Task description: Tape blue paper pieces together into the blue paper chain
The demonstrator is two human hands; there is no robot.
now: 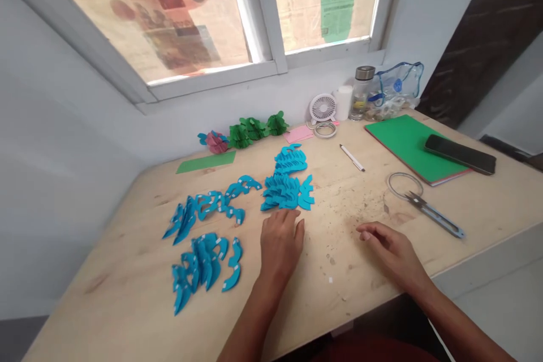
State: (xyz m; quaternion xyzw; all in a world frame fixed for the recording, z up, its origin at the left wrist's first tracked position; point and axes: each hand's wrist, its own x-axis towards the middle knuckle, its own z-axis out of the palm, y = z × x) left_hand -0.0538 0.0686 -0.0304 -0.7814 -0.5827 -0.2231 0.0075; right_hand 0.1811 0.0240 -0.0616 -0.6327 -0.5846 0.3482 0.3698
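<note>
My left hand (281, 242) lies palm down on the table, its thumb apart from the other fingers. Its fingertips reach the near edge of a bunch of scalloped blue paper pieces (280, 191), and I cannot tell whether they touch. My right hand (392, 251) rests on its side to the right, thumb and fingers drawn together; whatever they may hold is hidden or too small to see. More blue cut-outs with small white tabs stand in a back-left group (207, 206) and a front-left group (203, 263). A tiny white square (330, 280) lies between my hands.
Thread snips (436, 215) and a tape ring (405, 185) lie beyond my right hand. Behind are a pen (352, 158), a phone (460, 154) on green sheets (409, 144), a small fan (323, 108), a bottle (361, 93) and green paper shapes (254, 129) along the wall.
</note>
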